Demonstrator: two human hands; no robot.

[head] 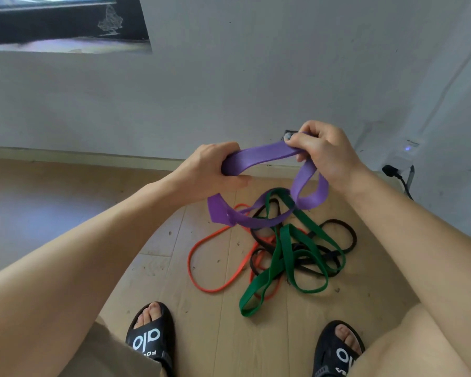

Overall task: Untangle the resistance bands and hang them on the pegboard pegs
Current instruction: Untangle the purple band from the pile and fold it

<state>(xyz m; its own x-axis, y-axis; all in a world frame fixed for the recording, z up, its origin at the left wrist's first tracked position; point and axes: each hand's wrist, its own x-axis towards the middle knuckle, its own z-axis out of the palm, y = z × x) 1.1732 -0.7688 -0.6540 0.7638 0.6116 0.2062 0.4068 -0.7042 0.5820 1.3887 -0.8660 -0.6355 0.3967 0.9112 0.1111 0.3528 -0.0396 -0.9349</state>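
Over pale wood planks, left hand and right hand both grip flat purple band

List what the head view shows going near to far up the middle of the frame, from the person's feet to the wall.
Black slides → tangled pile with green band, orange band and black band on the wooden floor → purple band held by left hand and right hand → wall.
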